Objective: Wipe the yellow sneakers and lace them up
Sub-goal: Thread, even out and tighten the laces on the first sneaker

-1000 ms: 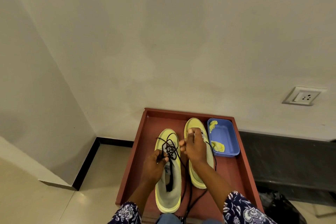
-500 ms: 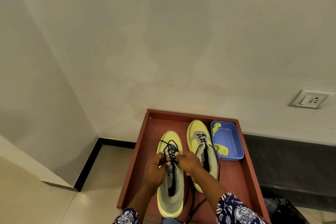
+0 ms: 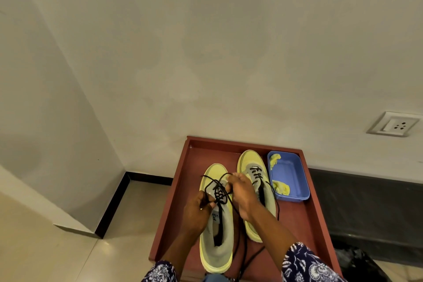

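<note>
Two yellow sneakers with grey tongues stand side by side, toes toward the wall, on a reddish-brown tray [image 3: 180, 192]. Over the left sneaker [image 3: 217, 249], my left hand [image 3: 196, 213] pinches the black lace [image 3: 218, 192] at the left side of the eyelets. My right hand [image 3: 242, 194] pinches the same lace at the right side, slightly farther up. Loops of lace rise between both hands. The right sneaker [image 3: 249, 162] has its black lace partly threaded, with loose ends trailing down the tray.
A blue plastic tub [image 3: 295, 181] holding yellow cloth pieces sits at the tray's far right, beside the right sneaker. The tray's far edge meets a white wall with a socket [image 3: 393, 125]. Tiled floor lies to the left; a dark bag lies at lower right.
My right hand has come off the right sneaker's toe over to the left sneaker and taken hold of its lace. My left hand stays on the lace.
</note>
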